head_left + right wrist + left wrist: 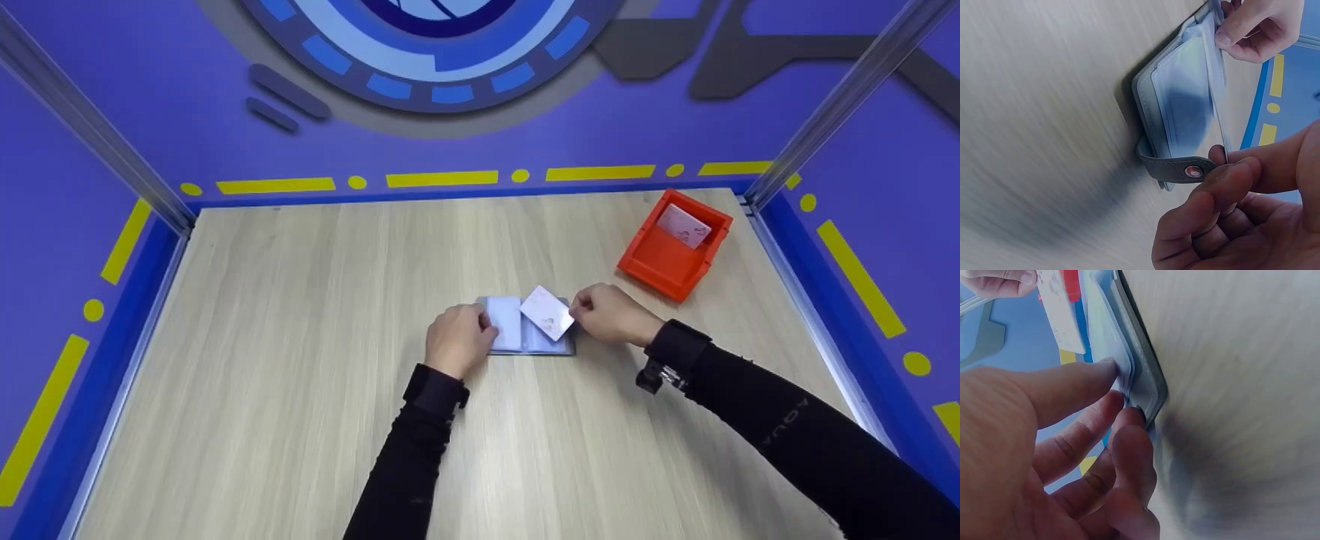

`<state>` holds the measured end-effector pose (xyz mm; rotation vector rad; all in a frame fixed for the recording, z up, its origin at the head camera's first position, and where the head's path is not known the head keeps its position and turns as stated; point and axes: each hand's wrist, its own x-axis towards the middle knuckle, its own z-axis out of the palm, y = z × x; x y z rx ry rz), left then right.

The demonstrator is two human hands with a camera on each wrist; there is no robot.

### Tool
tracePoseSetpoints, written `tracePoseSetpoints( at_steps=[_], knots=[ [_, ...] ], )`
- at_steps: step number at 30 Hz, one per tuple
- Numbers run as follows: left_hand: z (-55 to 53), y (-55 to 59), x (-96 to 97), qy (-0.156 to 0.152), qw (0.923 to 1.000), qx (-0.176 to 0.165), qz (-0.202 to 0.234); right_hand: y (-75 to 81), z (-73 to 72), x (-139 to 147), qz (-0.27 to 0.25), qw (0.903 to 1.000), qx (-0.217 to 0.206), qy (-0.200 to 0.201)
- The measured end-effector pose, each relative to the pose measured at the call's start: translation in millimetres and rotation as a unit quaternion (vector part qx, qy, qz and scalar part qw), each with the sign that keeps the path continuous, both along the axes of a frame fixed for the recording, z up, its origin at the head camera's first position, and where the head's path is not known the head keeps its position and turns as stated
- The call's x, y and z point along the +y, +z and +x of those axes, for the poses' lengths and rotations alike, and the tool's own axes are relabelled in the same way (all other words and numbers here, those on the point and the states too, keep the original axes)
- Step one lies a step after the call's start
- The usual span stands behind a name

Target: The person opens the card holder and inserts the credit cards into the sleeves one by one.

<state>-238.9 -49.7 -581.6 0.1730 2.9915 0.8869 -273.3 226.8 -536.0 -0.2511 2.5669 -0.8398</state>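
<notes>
A grey card holder (1148, 107) lies spread on the table, its clear plastic sleeves (504, 322) facing up. My left hand (459, 341) is at its left edge; in the left wrist view the thumb and fingers pinch the sleeve edges, just above the grey cover (1148, 385). My right hand (616, 313) pinches a white card with pinkish print (547, 313) by its right corner. Tilted, the card overlaps the right half of the holder. In the right wrist view a strap with a metal snap (1176, 170) curves up from the cover near the right fingertips.
A red plastic bin (664, 266) stands at the table's back right, with a pinkish printed card (684, 226) leaning inside. Blue-purple panels with yellow marks (442, 179) enclose the wooden table (300, 375) at the back and both sides.
</notes>
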Motion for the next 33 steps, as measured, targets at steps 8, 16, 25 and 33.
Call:
tracePoseSetpoints(
  at_steps=[8, 16, 25, 33],
  knots=[
    [-0.6, 1.4, 0.4, -0.001, 1.0, -0.007, 0.0, 0.0, -0.7, -2, 0.004, 1.0, -0.002, -0.004],
    [-0.9, 1.1, -0.3, -0.004, 1.0, -0.005, -0.002, -1.2, -0.6, -8, 0.01, 0.9999, 0.001, -0.007],
    [-0.6, 2.2, -0.6, -0.001, 0.9999, -0.008, -0.006, 0.8, -1.4, -18, 0.016, 0.9995, 0.027, 0.003],
    [0.2, 2.9, 0.5, 0.0, 1.0, 0.003, -0.002, 3.5, -2.2, -20, 0.026, 0.9991, 0.03, 0.012]
  ],
)
